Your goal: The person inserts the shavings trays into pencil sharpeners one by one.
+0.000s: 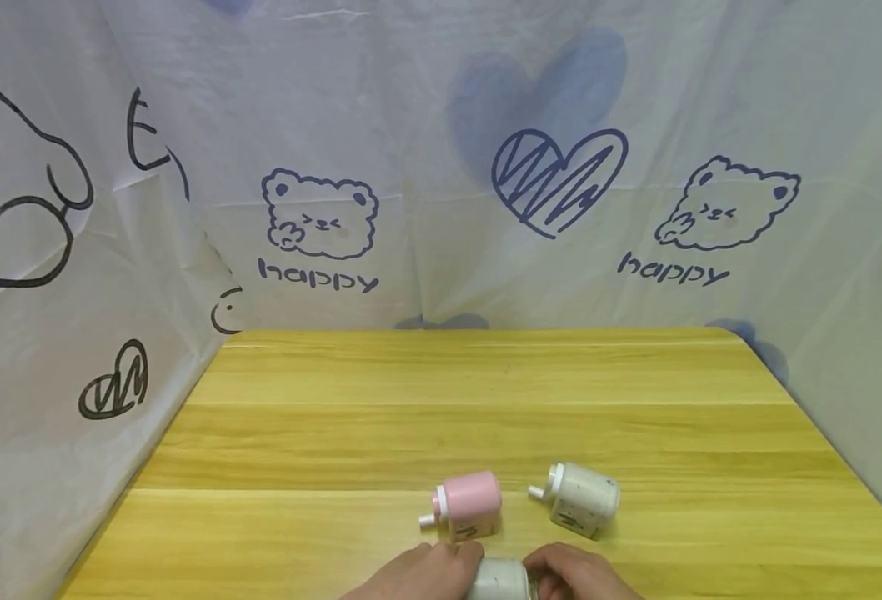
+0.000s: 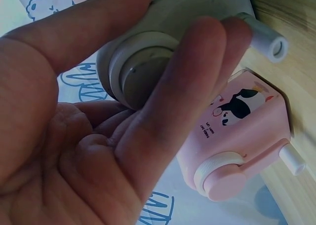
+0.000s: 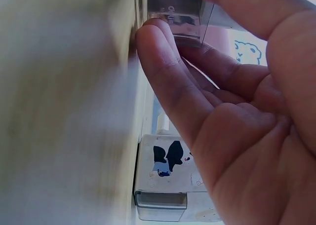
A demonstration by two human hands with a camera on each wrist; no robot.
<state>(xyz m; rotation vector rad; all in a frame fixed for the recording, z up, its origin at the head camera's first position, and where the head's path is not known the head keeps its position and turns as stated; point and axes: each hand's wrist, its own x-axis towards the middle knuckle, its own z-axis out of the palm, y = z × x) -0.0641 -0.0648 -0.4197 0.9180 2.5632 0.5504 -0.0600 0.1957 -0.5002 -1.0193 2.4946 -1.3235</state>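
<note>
A greyish-white crank pencil sharpener [image 1: 499, 580] is held between both hands at the table's near edge. My left hand [image 1: 424, 575] grips its crank side; in the left wrist view the thumb and fingers lie around the round front, and the crank handle [image 2: 269, 43] sticks out past the fingertips. At the other end, my right hand [image 1: 579, 573] has thumb and fingers about the clear shavings drawer [image 3: 178, 23]. Just beyond the left hand lies a pink pencil sharpener [image 1: 474, 497] with a panda print. Another off-white pencil sharpener [image 1: 585, 498] sits beyond the right hand.
The yellow wood-grain table [image 1: 381, 417] stretches away beyond the sharpeners. A white cloth [image 1: 426, 167] with hearts and bear drawings hangs behind it and along both sides. Both resting sharpeners have their crank handles pointing left in the head view.
</note>
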